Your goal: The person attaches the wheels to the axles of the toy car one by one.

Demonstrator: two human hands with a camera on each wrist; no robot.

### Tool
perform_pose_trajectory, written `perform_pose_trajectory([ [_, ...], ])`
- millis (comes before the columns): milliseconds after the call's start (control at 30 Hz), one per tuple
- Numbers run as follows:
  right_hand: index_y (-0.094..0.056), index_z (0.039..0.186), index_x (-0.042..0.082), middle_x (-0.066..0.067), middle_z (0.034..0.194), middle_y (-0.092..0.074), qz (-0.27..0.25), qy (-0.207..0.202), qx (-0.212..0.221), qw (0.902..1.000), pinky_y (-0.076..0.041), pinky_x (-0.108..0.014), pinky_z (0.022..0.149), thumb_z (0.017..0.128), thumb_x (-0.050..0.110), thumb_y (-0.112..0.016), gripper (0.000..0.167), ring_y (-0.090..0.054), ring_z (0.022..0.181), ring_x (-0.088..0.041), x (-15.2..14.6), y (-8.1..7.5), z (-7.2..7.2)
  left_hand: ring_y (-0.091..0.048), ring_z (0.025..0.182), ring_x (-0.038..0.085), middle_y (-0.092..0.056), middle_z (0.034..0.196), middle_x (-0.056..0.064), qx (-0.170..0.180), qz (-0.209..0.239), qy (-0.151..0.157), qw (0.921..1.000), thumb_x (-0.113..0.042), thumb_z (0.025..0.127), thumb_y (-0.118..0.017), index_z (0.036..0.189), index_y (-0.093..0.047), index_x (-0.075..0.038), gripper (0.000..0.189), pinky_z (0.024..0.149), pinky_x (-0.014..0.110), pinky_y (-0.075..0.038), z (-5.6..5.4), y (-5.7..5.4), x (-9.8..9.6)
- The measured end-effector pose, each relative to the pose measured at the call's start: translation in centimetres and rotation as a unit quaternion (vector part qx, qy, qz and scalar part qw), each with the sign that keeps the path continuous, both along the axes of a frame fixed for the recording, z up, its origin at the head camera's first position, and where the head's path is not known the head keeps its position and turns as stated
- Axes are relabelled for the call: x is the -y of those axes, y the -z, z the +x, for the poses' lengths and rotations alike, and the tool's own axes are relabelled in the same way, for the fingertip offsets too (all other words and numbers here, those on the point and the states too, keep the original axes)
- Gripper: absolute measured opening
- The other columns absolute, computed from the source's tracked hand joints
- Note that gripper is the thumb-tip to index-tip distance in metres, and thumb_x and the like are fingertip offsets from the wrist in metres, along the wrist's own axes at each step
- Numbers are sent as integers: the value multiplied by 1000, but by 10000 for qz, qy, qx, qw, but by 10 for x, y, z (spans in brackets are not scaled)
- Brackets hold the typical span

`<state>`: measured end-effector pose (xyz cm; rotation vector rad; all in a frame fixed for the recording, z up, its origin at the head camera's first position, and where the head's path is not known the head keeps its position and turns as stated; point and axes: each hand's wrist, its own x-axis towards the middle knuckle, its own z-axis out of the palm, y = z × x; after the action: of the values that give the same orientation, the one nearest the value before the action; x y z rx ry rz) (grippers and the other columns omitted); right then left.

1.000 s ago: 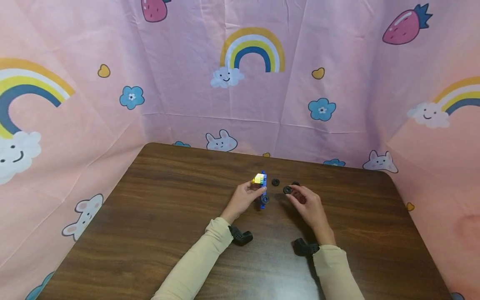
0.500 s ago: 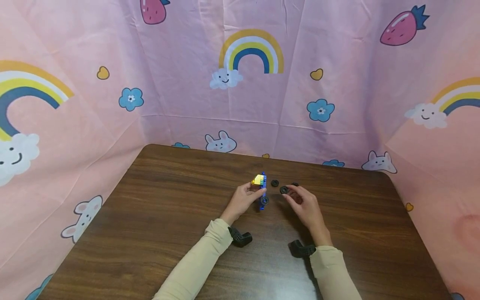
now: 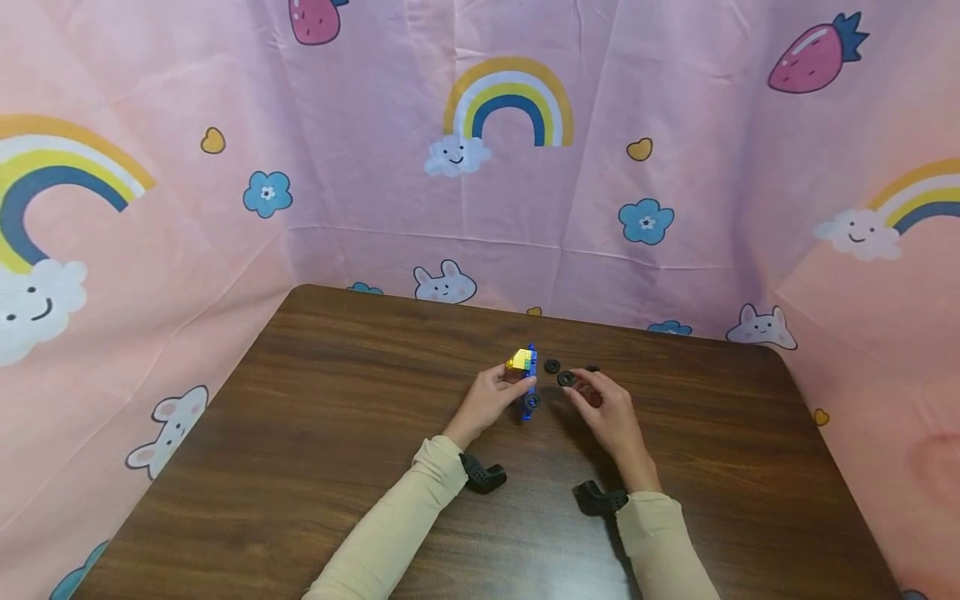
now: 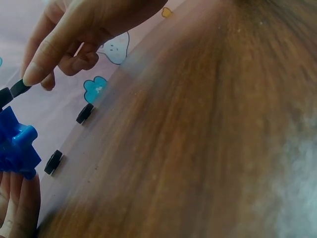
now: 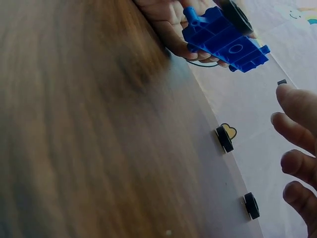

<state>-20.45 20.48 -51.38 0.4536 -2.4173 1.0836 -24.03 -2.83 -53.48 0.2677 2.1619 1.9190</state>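
Observation:
My left hand (image 3: 483,404) holds a toy car by its blue chassis (image 3: 529,383), which stands on end with a yellow part (image 3: 521,360) on its left side. One black wheel (image 3: 532,402) is on the chassis. In the right wrist view the chassis's ribbed blue underside (image 5: 233,47) shows, with pegs along its edges. My right hand (image 3: 611,412) pinches a loose black wheel (image 3: 566,379) just right of the car, apart from it. The left wrist view shows this pinched wheel (image 4: 20,88) close to the mounted one (image 4: 5,96).
Two more black wheels lie on the brown wooden table (image 3: 337,400): one wheel (image 3: 552,366) between the car and my right hand, the other (image 3: 592,368) behind my right fingers. A pink patterned cloth (image 3: 375,192) hangs around the table's back and sides.
My right hand has moved a little left with the pinched wheel, closer to the car. The left hand still holds the car in nearly the same spot.

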Motion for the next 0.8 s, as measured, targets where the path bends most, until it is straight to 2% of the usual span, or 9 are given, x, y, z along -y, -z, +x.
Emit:
perform_pose_trajectory([
  [167,-75,117,5,-7,90,-74,-36,55,-5,10000,-53,-22,63,89,8,-82,29,-62,71,-10,2,-2,0,-72,117,24,-73,128,9,31,-44,-7,10000,-52,94,-74,137,-64,-10,60,103,46,-56,0,-1,0],
  [567,-75,115,5,-7,88,-73,-163,-18,-168,9997,-53,-24,61,89,8,-83,28,-63,70,-11,6,-2,-2,-74,108,21,-76,121,9,-89,-119,12,9999,-50,95,-74,132,-68,-12,53,97,42,-58,0,-2,-1],
  [800,-75,117,5,-7,89,-73,-232,38,-32,9997,-51,-21,62,90,11,-82,28,-60,70,-8,13,-3,-5,-74,106,21,-76,120,8,-77,-166,-22,9998,-51,95,-74,132,-67,-12,55,95,42,-57,2,-3,-2],
])
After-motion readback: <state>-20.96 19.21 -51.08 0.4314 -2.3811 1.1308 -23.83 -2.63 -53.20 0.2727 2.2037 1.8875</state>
